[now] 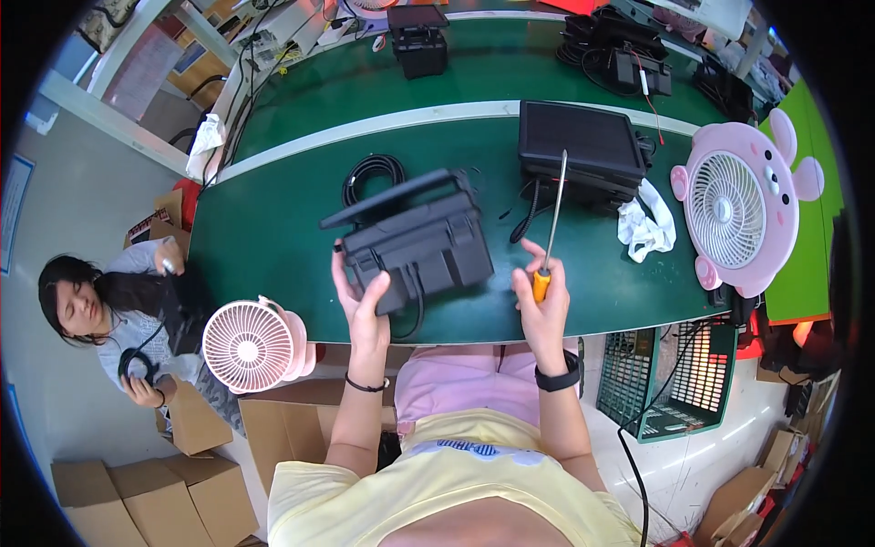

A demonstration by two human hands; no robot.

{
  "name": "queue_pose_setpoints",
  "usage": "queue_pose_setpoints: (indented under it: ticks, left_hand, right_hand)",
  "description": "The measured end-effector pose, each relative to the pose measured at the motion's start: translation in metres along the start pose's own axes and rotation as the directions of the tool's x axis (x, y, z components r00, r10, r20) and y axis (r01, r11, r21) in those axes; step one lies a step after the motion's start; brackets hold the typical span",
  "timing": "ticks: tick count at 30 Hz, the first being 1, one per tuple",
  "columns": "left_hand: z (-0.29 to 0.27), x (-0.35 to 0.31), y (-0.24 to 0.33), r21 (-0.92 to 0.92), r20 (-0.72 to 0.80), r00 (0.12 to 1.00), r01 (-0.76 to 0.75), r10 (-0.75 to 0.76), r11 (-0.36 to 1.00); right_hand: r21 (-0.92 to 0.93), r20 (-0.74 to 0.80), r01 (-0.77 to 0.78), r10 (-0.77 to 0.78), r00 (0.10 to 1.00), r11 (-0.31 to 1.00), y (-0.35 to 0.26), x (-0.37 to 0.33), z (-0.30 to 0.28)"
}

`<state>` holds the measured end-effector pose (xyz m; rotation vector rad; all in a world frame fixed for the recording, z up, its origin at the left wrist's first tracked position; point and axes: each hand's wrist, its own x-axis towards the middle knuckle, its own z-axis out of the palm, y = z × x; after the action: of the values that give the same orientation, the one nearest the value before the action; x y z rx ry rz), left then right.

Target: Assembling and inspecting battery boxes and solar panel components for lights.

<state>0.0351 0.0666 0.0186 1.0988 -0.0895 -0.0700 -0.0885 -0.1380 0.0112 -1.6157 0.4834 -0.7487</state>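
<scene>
My left hand (pixel 362 305) grips the lower left corner of a black plastic box (pixel 424 242) with a flat panel raised along its top and a short black cable at its front. In my right hand (pixel 544 301) is a screwdriver (pixel 555 219) with a yellow handle, its long metal shaft pointing up and away from me. Behind the box lies a coil of black cable (pixel 372 173). Beyond the screwdriver tip stands a second black box (pixel 583 146) with a flat dark top and a coiled cord hanging at its left.
A crumpled white cloth (pixel 647 223) and a pink animal-shaped fan (pixel 729 205) are at the right of the green table (pixel 273 210). A small pink fan (pixel 251 345) stands at its left edge. A seated person (pixel 118 310) at left holds a black device. Below right is a green crate (pixel 670 383).
</scene>
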Motion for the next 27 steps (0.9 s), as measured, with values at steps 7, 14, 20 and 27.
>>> queue_pose_setpoints:
  ticks: [7,14,20,27]
  left_hand:
    - [0.018,0.076,0.005,-0.040,-0.402,0.895,-0.227,0.192,0.973]
    - [-0.020,0.149,0.015,0.212,-0.557,0.723,-0.352,0.409,0.912]
    - [0.022,0.135,0.030,0.609,-0.353,0.427,-0.571,0.833,0.551]
    - [0.137,0.247,-0.043,0.590,0.446,0.826,-0.561,0.345,0.581]
  right_hand:
    - [-0.026,0.012,-0.042,0.042,0.999,0.999,0.013,-0.007,-0.027]
    - [0.102,-0.024,-0.129,0.132,0.991,0.986,0.008,-0.009,-0.044]
    - [0.135,-0.047,-0.102,0.109,0.993,0.986,0.018,-0.018,-0.058]
    - [0.175,-0.116,-0.013,0.034,0.993,0.985,0.026,-0.024,-0.062]
